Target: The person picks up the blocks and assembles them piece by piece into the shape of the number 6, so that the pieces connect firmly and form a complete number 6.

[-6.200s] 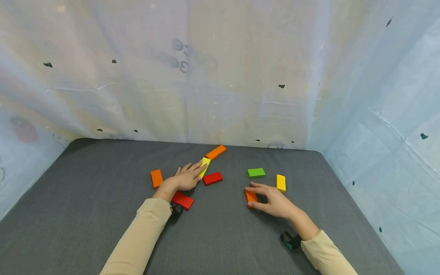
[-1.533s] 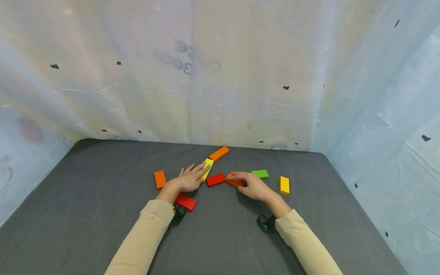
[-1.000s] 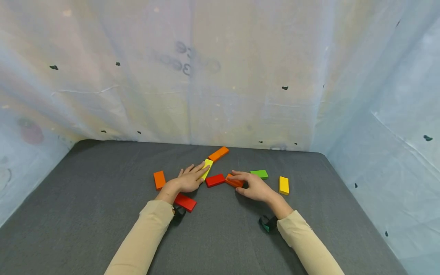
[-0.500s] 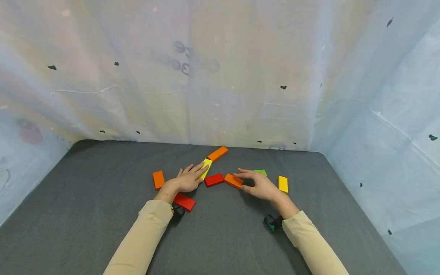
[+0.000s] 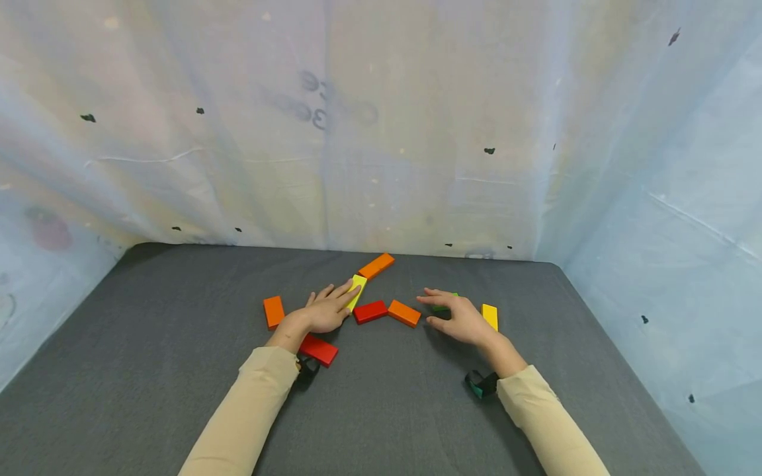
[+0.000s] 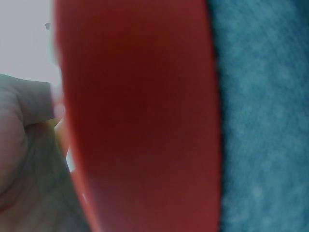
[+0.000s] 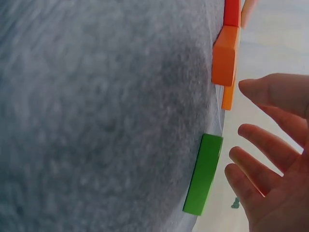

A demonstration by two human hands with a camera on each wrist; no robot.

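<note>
Now the right hand (image 5: 461,320), fingers apart, has left the orange block (image 5: 404,313) beside the red block (image 5: 370,311), hovering over the green block (image 7: 203,174); the left hand (image 5: 321,311) stays flat on the yellow block (image 5: 357,289).

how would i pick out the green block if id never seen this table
Start at the grey mat and find the right hand, open above it. The green block lies flat under its fingers, between an orange block and a yellow block. It is the only green one.

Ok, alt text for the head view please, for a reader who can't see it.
Two hands in beige sleeves work over coloured blocks on a grey table: the left hand rests flat on a yellow-green block, while the right hand hovers open over a green block. A red block and an orange block lie end to end between them.
</note>
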